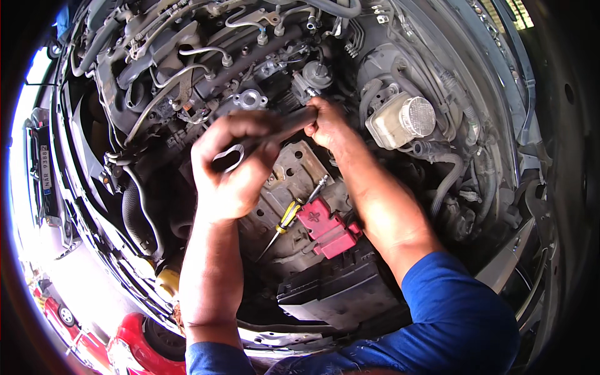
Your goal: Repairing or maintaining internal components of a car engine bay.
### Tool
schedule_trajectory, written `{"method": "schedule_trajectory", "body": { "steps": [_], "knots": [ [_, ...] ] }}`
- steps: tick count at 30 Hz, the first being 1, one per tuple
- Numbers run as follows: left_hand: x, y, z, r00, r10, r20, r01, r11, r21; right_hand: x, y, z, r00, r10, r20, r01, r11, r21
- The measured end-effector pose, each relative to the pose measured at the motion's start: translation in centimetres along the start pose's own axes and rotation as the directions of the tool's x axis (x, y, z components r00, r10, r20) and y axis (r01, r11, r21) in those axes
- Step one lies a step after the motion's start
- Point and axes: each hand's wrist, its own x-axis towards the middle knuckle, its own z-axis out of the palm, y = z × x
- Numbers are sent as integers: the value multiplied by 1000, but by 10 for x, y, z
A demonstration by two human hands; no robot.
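A dark rubber-looking hose (292, 124) with an open end stretches between my two hands over the engine bay. My left hand (232, 172) is closed around its near-left part, and the open end shows between thumb and fingers. At the other end, my right hand (326, 125) grips it beside a round metal valve (317, 75). Motion smears the left fingers a little. Left of the hose's far end, a metal flange with a round hole (250, 99) sits on the engine. Below my hands is a worn metal bracket plate (294, 164).
A yellow-handled screwdriver (289, 215) and a chrome extension tool (317, 189) lie by a red terminal cover (325, 226). Nearer stands a black box (340, 290). A fluid reservoir (400, 120) stands right of my right forearm. Metal fuel lines (206, 51) cross the engine at far left.
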Motion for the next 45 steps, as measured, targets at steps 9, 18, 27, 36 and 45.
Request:
{"method": "schedule_trajectory", "body": {
  "steps": [9, 18, 27, 36, 45],
  "knots": [
    [85, -3, 33, 995, 38, 96, -52, 986, 158, -4, -15, -7, 969, 22, 247, -46, 995, 93],
    [-69, -33, -22, 962, -19, -274, -34, 981, -189, -19, 9, 13, 978, -194, 75, 208, 922, -327],
    [42, -19, 14, 984, 171, 49, -156, 962, -222, -14, -3, 14, 998, 53, 40, -55, 998, 41],
    [44, -18, 17, 997, 51, 50, -33, 950, -311, -17, -5, 17, 998, 33, 49, -38, 994, 100],
    [52, -11, 23, 1000, -18, 9, 19, 983, -182, -13, -6, 14, 996, 17, 83, -25, 995, 97]
  ]
}}
